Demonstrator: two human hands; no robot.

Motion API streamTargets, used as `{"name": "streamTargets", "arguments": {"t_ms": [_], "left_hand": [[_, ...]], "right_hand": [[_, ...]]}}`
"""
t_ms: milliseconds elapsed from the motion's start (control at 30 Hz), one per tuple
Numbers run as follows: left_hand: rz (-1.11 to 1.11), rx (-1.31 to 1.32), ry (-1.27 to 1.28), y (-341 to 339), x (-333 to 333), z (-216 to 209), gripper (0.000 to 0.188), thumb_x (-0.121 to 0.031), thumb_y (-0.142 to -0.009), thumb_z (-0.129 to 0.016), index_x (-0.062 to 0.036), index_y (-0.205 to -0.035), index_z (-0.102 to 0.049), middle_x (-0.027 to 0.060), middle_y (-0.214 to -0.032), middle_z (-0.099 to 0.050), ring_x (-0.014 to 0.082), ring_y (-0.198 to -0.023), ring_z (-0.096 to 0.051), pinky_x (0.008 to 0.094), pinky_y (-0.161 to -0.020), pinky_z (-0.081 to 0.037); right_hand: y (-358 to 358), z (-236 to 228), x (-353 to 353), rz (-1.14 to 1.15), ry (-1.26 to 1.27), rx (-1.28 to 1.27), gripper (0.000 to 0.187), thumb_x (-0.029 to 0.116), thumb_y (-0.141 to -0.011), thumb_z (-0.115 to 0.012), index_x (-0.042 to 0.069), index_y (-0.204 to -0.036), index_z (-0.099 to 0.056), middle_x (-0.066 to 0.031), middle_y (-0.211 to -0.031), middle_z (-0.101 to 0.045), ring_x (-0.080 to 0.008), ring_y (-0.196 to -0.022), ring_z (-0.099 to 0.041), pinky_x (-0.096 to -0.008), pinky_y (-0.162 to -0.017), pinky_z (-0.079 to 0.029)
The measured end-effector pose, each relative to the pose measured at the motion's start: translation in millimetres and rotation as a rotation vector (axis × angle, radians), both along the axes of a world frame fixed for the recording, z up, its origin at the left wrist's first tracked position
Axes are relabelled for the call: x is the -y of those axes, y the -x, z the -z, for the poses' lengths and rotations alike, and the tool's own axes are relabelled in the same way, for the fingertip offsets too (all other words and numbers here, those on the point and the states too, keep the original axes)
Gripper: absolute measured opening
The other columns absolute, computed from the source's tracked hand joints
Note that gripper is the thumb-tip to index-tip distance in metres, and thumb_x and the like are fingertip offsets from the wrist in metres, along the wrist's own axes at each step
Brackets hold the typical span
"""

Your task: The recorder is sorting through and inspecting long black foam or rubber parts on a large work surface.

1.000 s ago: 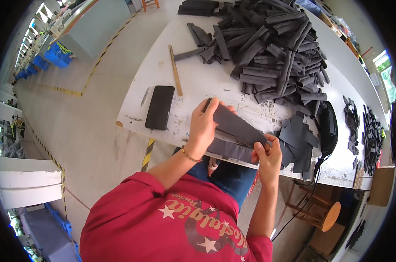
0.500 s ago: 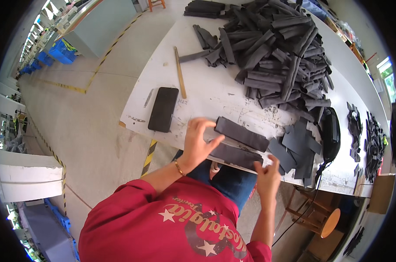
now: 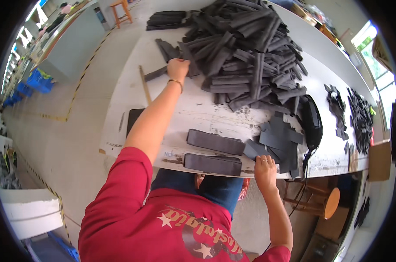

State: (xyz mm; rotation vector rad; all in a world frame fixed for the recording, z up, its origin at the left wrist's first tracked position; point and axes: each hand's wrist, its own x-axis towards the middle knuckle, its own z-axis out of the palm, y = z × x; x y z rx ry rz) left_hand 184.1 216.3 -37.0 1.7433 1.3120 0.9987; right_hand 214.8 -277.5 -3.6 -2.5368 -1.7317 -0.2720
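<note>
My left arm stretches across the white table (image 3: 185, 114). At the left edge of a big heap of dark grey fabric strips (image 3: 250, 56), my left hand (image 3: 179, 68) is closed on a fabric strip (image 3: 188, 56). Close to the near edge, my right hand (image 3: 265, 171) has its fingers pinched together at the border of loose flat dark rectangles (image 3: 277, 136), on one of them. Two neat stacks of folded dark strips lie between my arms: a farther stack (image 3: 215, 142) and a nearer stack (image 3: 212, 164) by the table's edge.
A black phone (image 3: 134, 118) lies partly hidden behind my left forearm, with a thin wooden stick (image 3: 145, 85) beyond it. A black pouch (image 3: 311, 122) with a cord sits right of the rectangles. Below the table's right side stands a wooden stool (image 3: 331, 203).
My left hand has left the farther stack and reached away to the heap's left edge, taking a strip. My right hand has moved off the nearer stack to the loose rectangles.
</note>
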Motion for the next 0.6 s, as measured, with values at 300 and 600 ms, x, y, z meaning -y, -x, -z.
{"name": "streamTargets", "arguments": {"t_ms": [300, 600], "left_hand": [[0.556, 0.801, 0.674, 58, 114, -72, 0.024, -0.008, -0.088, -0.062, 0.0066, -0.106, -0.057, 0.0172, -0.096, -0.067, 0.0260, -0.086, -0.069, 0.0361, -0.070, -0.057], [0.580, 0.830, 0.982, 95, 200, -67, 0.024, -0.007, -0.089, -0.064, 0.0070, -0.107, -0.058, 0.0160, -0.099, -0.067, 0.0224, -0.087, -0.068, 0.0349, -0.079, -0.058]], "right_hand": [[-35, -40, 17, 0.282, -0.688, -0.402, 0.045, -0.009, -0.085, -0.056, 0.009, -0.126, -0.059, -0.0131, -0.100, -0.062, -0.0226, -0.087, -0.062, -0.0289, -0.078, -0.048], [44, -77, -52, 0.106, -0.618, -0.704, 0.031, 0.002, -0.079, -0.073, 0.003, -0.099, -0.049, -0.0133, -0.098, -0.050, -0.0291, -0.086, -0.053, -0.0365, -0.079, -0.043]]}}
